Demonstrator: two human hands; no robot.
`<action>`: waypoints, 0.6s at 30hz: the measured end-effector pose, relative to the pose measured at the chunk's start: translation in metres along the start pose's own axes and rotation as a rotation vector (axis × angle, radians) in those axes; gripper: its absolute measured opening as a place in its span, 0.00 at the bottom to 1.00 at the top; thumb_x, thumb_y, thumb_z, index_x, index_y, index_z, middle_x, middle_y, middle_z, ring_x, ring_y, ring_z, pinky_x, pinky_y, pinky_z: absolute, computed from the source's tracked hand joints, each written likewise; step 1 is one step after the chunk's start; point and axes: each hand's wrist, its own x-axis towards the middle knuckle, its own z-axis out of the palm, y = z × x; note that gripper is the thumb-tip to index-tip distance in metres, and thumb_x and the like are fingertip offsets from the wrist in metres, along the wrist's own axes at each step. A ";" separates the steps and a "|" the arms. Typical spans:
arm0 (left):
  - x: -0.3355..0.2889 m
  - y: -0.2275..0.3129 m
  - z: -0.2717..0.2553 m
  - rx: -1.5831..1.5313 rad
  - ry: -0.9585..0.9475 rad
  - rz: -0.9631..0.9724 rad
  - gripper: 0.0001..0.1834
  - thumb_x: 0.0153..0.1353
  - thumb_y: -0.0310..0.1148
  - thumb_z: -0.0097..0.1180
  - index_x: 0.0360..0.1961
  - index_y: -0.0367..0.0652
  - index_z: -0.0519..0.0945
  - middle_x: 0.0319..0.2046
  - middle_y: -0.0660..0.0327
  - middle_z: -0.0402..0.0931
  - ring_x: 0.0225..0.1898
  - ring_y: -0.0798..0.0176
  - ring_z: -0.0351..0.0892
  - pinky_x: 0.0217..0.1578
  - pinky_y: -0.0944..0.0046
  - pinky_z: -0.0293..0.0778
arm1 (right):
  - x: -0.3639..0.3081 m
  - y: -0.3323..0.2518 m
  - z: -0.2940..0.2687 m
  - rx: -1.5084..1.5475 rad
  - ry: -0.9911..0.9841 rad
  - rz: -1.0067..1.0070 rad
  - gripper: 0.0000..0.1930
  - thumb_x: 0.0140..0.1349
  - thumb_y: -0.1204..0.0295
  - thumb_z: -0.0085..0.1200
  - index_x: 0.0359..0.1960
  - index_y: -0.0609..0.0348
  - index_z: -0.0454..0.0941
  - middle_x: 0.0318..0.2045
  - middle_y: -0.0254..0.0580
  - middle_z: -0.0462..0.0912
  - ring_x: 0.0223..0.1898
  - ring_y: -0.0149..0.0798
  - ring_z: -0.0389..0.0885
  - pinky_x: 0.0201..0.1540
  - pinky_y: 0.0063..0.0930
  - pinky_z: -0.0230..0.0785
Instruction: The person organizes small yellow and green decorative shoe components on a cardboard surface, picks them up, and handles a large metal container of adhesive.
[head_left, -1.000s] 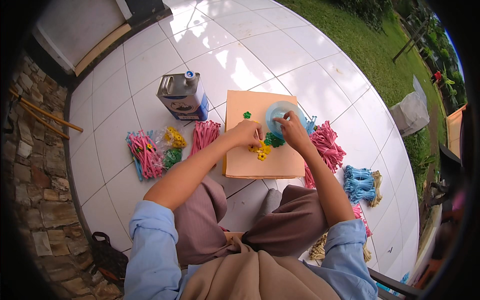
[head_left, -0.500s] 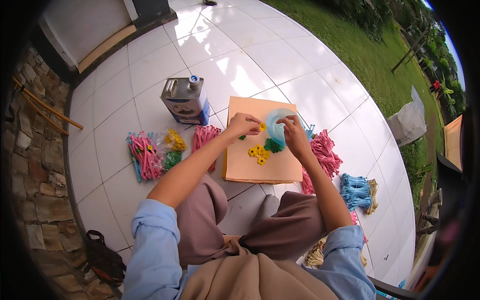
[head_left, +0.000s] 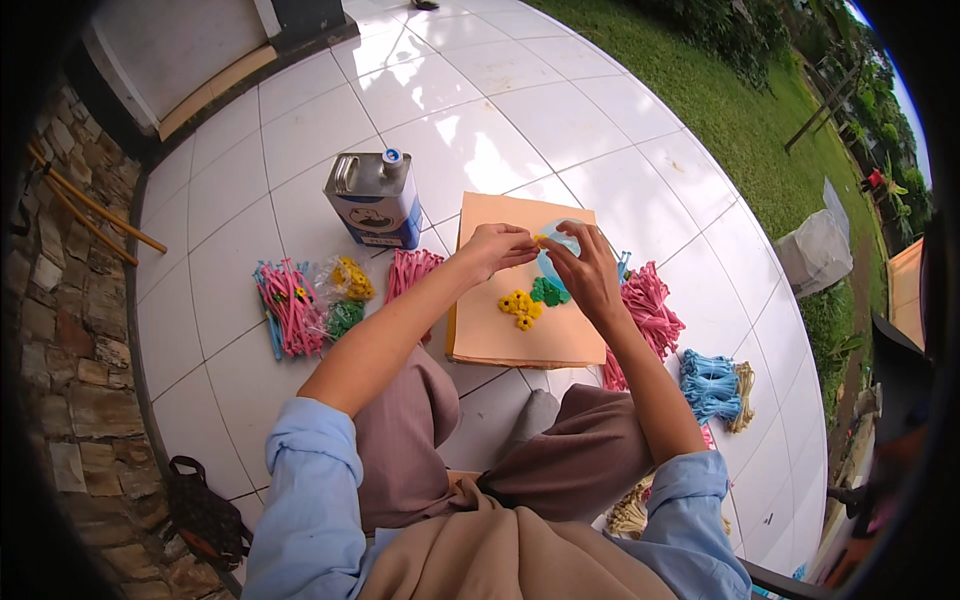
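My left hand [head_left: 502,251] pinches a small yellow flower [head_left: 538,242] above a peach-coloured board [head_left: 490,212]. Thumb and forefinger of my right hand [head_left: 588,270] come together at the flower's other side; anything small between those fingertips is hidden. Behind my right hand sits a translucent light-blue bowl [head_left: 551,272], partly covered by it. Below the hands several yellow flowers with dark centres [head_left: 520,304] lie in a cluster on the board. Beside them is a small heap of green leaf-like pieces [head_left: 549,291].
A metal can with a blue base [head_left: 375,200] stands beyond the board's left. Pink bundles [head_left: 294,312] and a plastic bag with yellow and green pieces [head_left: 345,290] lie left. More pink bundles [head_left: 650,305] and blue bundles [head_left: 711,384] lie right. A dark bag [head_left: 205,510] rests lower left.
My right hand has moved from over the bowl toward my left hand, and its fingers now meet the yellow flower. My left hand has shifted slightly right.
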 end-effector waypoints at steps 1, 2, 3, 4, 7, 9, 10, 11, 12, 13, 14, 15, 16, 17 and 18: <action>0.000 0.000 0.000 -0.015 -0.013 -0.009 0.11 0.57 0.26 0.54 0.39 0.31 0.70 0.38 0.54 0.74 0.40 0.60 0.78 0.45 0.69 0.77 | 0.000 0.000 0.000 -0.024 0.013 -0.012 0.15 0.41 0.78 0.58 0.34 0.51 0.80 0.39 0.38 0.73 0.41 0.40 0.73 0.41 0.34 0.67; 0.000 0.000 0.000 -0.030 -0.026 -0.019 0.10 0.57 0.25 0.54 0.37 0.32 0.70 0.37 0.54 0.74 0.40 0.61 0.78 0.45 0.69 0.77 | 0.000 0.001 0.000 -0.048 0.026 -0.023 0.15 0.41 0.78 0.58 0.34 0.51 0.80 0.39 0.38 0.73 0.41 0.41 0.73 0.41 0.34 0.67; 0.001 0.000 0.000 -0.030 -0.026 -0.019 0.10 0.57 0.25 0.54 0.37 0.32 0.70 0.37 0.54 0.74 0.40 0.61 0.78 0.45 0.69 0.77 | 0.000 0.001 0.000 -0.048 0.026 -0.023 0.15 0.41 0.78 0.58 0.34 0.51 0.80 0.39 0.38 0.73 0.41 0.41 0.73 0.41 0.34 0.67; 0.001 0.000 0.000 -0.043 -0.028 -0.032 0.08 0.57 0.25 0.53 0.36 0.32 0.71 0.37 0.54 0.74 0.40 0.61 0.78 0.45 0.69 0.77 | 0.000 0.001 0.001 -0.057 0.033 -0.028 0.15 0.40 0.78 0.58 0.34 0.51 0.80 0.39 0.37 0.73 0.41 0.41 0.73 0.41 0.34 0.67; 0.003 -0.001 0.000 -0.071 -0.028 -0.052 0.07 0.57 0.25 0.53 0.34 0.33 0.71 0.36 0.55 0.74 0.39 0.61 0.78 0.45 0.69 0.77 | 0.000 0.002 0.001 -0.071 0.048 -0.040 0.14 0.39 0.78 0.58 0.33 0.51 0.80 0.38 0.37 0.73 0.42 0.41 0.73 0.41 0.35 0.67; 0.003 0.000 0.000 -0.086 -0.025 -0.059 0.06 0.57 0.25 0.54 0.33 0.33 0.71 0.35 0.55 0.74 0.39 0.61 0.78 0.45 0.70 0.77 | 0.001 0.002 0.001 -0.077 0.055 -0.046 0.14 0.39 0.78 0.57 0.32 0.52 0.79 0.38 0.37 0.73 0.42 0.41 0.73 0.41 0.35 0.67; 0.002 0.000 0.001 -0.089 -0.024 -0.061 0.06 0.56 0.24 0.54 0.33 0.34 0.71 0.35 0.55 0.74 0.39 0.61 0.78 0.45 0.70 0.77 | 0.001 0.002 0.001 -0.078 0.058 -0.049 0.13 0.39 0.78 0.57 0.31 0.52 0.79 0.38 0.37 0.72 0.42 0.41 0.73 0.42 0.35 0.67; 0.002 0.000 0.001 -0.092 -0.022 -0.063 0.06 0.56 0.24 0.54 0.33 0.34 0.72 0.35 0.55 0.75 0.38 0.61 0.78 0.45 0.70 0.77 | 0.001 0.002 0.000 -0.079 0.061 -0.053 0.13 0.40 0.78 0.57 0.31 0.52 0.79 0.38 0.37 0.72 0.42 0.41 0.73 0.42 0.35 0.67; 0.002 0.000 0.001 -0.092 -0.021 -0.064 0.06 0.56 0.24 0.54 0.33 0.34 0.72 0.35 0.55 0.75 0.38 0.61 0.78 0.45 0.70 0.77 | 0.001 0.002 0.000 -0.078 0.060 -0.053 0.13 0.40 0.78 0.57 0.31 0.52 0.79 0.38 0.37 0.72 0.42 0.41 0.73 0.42 0.35 0.67; 0.002 0.000 0.000 -0.085 -0.025 -0.065 0.06 0.56 0.24 0.54 0.33 0.34 0.72 0.35 0.55 0.75 0.38 0.61 0.78 0.45 0.70 0.77 | 0.002 0.002 0.000 -0.078 0.068 -0.059 0.12 0.40 0.78 0.57 0.30 0.53 0.79 0.38 0.36 0.72 0.42 0.41 0.73 0.42 0.35 0.66; 0.002 0.000 0.000 -0.077 -0.029 -0.067 0.06 0.56 0.24 0.54 0.33 0.34 0.72 0.35 0.55 0.75 0.38 0.61 0.78 0.44 0.70 0.77 | 0.002 0.001 0.000 -0.079 0.075 -0.064 0.11 0.40 0.78 0.57 0.30 0.53 0.78 0.38 0.36 0.72 0.42 0.41 0.73 0.42 0.35 0.66; 0.002 0.000 0.000 -0.077 -0.028 -0.068 0.06 0.56 0.24 0.54 0.33 0.34 0.72 0.35 0.55 0.75 0.38 0.61 0.78 0.44 0.70 0.77 | 0.002 0.001 0.000 -0.079 0.074 -0.063 0.11 0.40 0.78 0.57 0.30 0.53 0.78 0.38 0.36 0.72 0.42 0.41 0.73 0.42 0.35 0.66; 0.002 0.000 0.000 -0.073 -0.028 -0.067 0.06 0.56 0.24 0.54 0.33 0.34 0.72 0.35 0.55 0.75 0.38 0.61 0.78 0.44 0.70 0.77 | 0.003 0.000 -0.001 -0.079 0.078 -0.064 0.11 0.40 0.77 0.57 0.29 0.53 0.78 0.37 0.36 0.72 0.42 0.41 0.73 0.42 0.35 0.66; 0.001 -0.001 0.000 -0.070 -0.027 -0.067 0.06 0.56 0.24 0.54 0.33 0.33 0.72 0.35 0.55 0.75 0.38 0.61 0.78 0.44 0.70 0.77 | 0.003 0.000 -0.001 -0.079 0.081 -0.065 0.10 0.40 0.77 0.57 0.29 0.53 0.78 0.37 0.36 0.72 0.42 0.41 0.73 0.43 0.35 0.66; 0.001 0.000 0.000 -0.070 -0.027 -0.068 0.06 0.56 0.24 0.54 0.33 0.33 0.72 0.35 0.55 0.75 0.38 0.61 0.78 0.44 0.70 0.77 | 0.003 0.000 -0.002 -0.078 0.081 -0.064 0.10 0.40 0.77 0.57 0.29 0.53 0.78 0.37 0.36 0.72 0.42 0.41 0.73 0.43 0.35 0.66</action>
